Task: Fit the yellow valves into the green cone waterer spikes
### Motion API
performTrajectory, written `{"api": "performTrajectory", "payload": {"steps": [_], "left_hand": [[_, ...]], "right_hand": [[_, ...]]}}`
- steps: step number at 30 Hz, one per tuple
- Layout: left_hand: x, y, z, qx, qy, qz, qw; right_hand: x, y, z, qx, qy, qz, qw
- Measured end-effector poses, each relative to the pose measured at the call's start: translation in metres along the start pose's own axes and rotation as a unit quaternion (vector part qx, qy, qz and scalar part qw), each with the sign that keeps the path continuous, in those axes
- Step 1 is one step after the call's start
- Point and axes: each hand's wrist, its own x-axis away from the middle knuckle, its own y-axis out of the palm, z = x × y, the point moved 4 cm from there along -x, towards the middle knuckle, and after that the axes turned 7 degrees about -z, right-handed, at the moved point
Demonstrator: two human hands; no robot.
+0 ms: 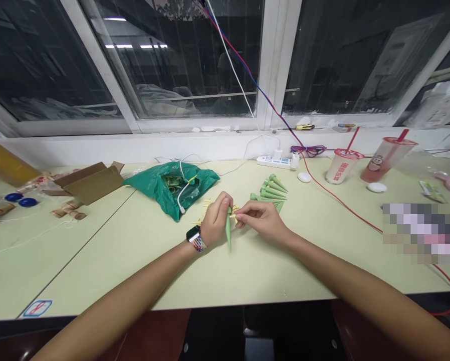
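My left hand (218, 218) is closed around a green plastic spike (228, 235), whose tapered end points down toward me. Close beside it, my right hand (260, 218) pinches a small pale yellow piece (234, 216) against the spike's upper part; the exact contact is hidden by the fingers. Just beyond my right hand several similar green spikes (273, 188) lie fanned out on the table. Small yellow pieces (207, 204) are scattered behind my left hand, partly covered by it. An open green plastic bag (153, 183) with green pieces inside lies to the left.
A power strip (273, 161) sits by the wall, with a red cable (333, 198) running across the right side. Two drink cups with straws (343, 168) stand at the right. A cardboard box (93, 184) and wooden toys (69, 210) lie at the left.
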Motion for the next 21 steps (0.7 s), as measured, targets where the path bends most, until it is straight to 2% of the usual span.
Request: {"api": "performTrajectory", "payload": {"steps": [4,9,21], "left_hand": [[0.005,0.001,0.007,0.017,0.009,0.031,0.999],[0.008,0.005,0.011,0.034,-0.003,0.042,0.999],[0.009,0.007,0.019,0.027,0.003,0.030,0.999]], "right_hand": [[0.004,0.006,0.000,-0.018,-0.010,-0.011,1.000],[0.007,0.011,-0.002,-0.043,-0.013,-0.013,0.999],[0.009,0.015,-0.008,-0.035,-0.029,-0.021,0.999]]}}
